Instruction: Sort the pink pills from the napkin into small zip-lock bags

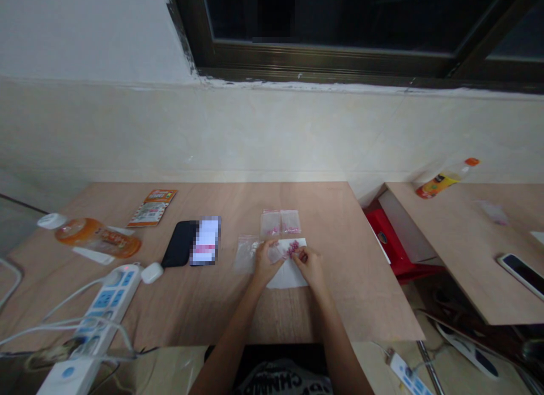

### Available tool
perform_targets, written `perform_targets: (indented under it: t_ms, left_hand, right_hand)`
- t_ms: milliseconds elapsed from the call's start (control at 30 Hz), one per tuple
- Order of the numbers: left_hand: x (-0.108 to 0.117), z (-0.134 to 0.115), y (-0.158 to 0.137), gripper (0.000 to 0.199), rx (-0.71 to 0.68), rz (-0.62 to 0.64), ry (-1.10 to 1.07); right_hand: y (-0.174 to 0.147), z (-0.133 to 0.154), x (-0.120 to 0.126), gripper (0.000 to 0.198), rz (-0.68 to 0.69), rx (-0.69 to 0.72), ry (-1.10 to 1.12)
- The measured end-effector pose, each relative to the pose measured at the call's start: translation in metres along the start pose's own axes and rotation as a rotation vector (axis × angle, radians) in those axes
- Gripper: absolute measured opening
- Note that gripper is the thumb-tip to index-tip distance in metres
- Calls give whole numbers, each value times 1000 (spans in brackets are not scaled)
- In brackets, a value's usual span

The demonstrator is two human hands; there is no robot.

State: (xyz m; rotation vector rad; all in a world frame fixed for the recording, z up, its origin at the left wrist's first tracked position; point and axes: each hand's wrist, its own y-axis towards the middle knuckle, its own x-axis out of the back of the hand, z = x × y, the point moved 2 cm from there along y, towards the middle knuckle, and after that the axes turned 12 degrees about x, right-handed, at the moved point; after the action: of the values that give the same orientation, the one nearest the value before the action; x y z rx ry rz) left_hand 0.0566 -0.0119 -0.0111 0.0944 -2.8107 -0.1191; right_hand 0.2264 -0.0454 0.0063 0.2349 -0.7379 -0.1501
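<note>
A sheet of white paper (285, 279) lies in front of me with a small heap of pink bead-like pieces (293, 246) on it. My left hand (266, 261) is closed on a small clear plastic bag (277, 253), held beside the heap. At the heap's right edge, the fingers of my right hand (310, 263) are pinched together; whatever is between them is too small to make out. Two clear bags with pink pieces, the left bag (271, 221) and the right bag (291, 220), lie just beyond the paper. More clear bags (246, 253) are left of my left hand.
Left on the table (352, 293) are a phone with a lit screen (205, 241), a black phone-like object (179, 243), a white case (152, 272), an orange packet (153, 208), a lying drink bottle (97, 236) and a power strip (100, 313) with cables. Another table (463, 259) stands right, past a gap.
</note>
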Motion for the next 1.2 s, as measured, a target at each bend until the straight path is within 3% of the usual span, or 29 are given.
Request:
perform_targets:
  t_ms: [200,400,533,700,833,1033,1200]
  left_hand:
    - [0,2,-1,48,22,-8,15]
    - [0,2,-1,46,27,4,24]
    - [1,1,-1,46,25,-1,28]
    - [0,1,-1,49,17,21,31]
    - [0,1,0,50,13,43,41]
    - [0,2,1,46,-11,36,24]
    - [0,3,1,48,-5,33,17]
  right_hand:
    - [-4,7,0,24,62,6,-185]
    - [-5,11,-2,20,104,16,-207]
    - [-6,10,-2,25,52,13,-127]
    - [0,12,-6,37,-70,-27,179]
    - [5,19,-16,33,-92,-5,319]
    - [6,23,-28,30,26,37,313]
    - [5,9,-13,32,-79,27,210]
